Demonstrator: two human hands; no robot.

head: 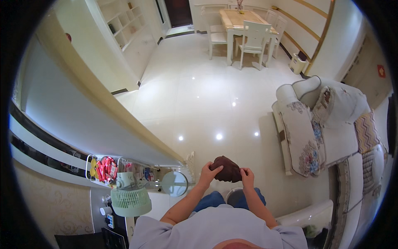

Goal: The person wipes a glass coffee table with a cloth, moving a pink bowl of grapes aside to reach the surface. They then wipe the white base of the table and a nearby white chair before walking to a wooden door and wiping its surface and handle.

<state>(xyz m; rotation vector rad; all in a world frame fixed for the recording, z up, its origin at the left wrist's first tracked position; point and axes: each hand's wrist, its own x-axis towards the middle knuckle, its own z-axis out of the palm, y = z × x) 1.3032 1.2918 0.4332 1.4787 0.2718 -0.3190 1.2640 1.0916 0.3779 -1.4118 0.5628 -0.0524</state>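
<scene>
A dark brown piece of cloth [226, 169], bunched and with a gathered lower edge, is held up in front of my body. My left hand [210, 173] grips its left side, the thumb lying over the fabric. At the right edge, my right hand [247, 176] pinches the cloth between thumb and fingers. Below the cloth, between my blue-trousered knees, part of a round grey object [234, 196] with a pale rim shows; I cannot tell what it is.
A green fan [131, 201] and a wire rack [88, 168] with red packets [106, 169] stand at the left. To the right are a fabric-covered sofa [298, 143] and a glossy white table [311, 214]. A dining table [231, 20] with chairs is farther off.
</scene>
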